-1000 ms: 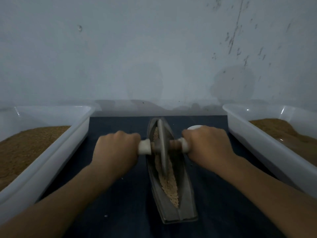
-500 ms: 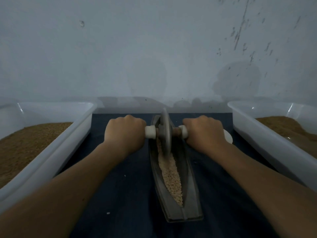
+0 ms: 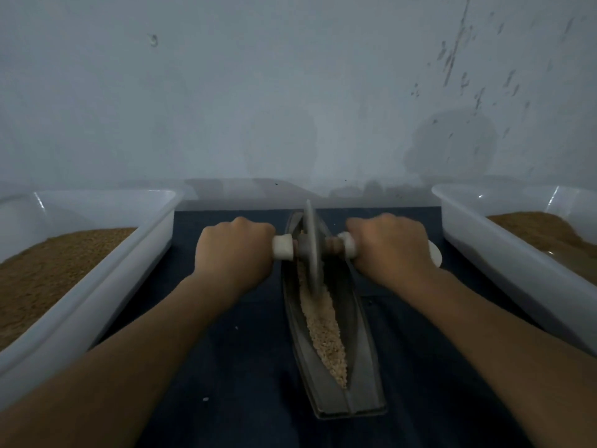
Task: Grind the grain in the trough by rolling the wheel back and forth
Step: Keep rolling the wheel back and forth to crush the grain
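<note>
A: Entry one, far left: we list the left tub (image 3: 106, 286), white plastic, holding a brown heap (image 3: 48, 270).

B: Entry two: the left hand (image 3: 234, 253). We record its fingers curled fully round the left end of the axle (image 3: 283, 248), with nothing else held.

A: Entry three, centre: the wheel (image 3: 310, 247) stands upright on its edge at the far end of the trough (image 3: 355, 367). The trough lies lengthwise on a dark cloth (image 3: 245, 367). The grain (image 3: 323, 328) lies in the groove as a pale strip running from the wheel toward the near end.

B: Entry four: the right hand (image 3: 391, 247), fingers wrapped tight round the axle's right end. A white rounded thing (image 3: 434, 257) shows just past it; we cannot tell what it is.

A: Entry five, far right: the right tub (image 3: 504, 270), also part-filled with brown.

B: Hazards, as we judge them:
- The wheel sits close to the far tip, so a further push could ride it out of the groove.
- Uneven pressure between our two hands would tilt the disc, climb a wall and spill grain onto the cloth.

A: We see nothing fixing the trough, so a hard pull could slide it. Short strokes would leave the near grain coarse.
</note>
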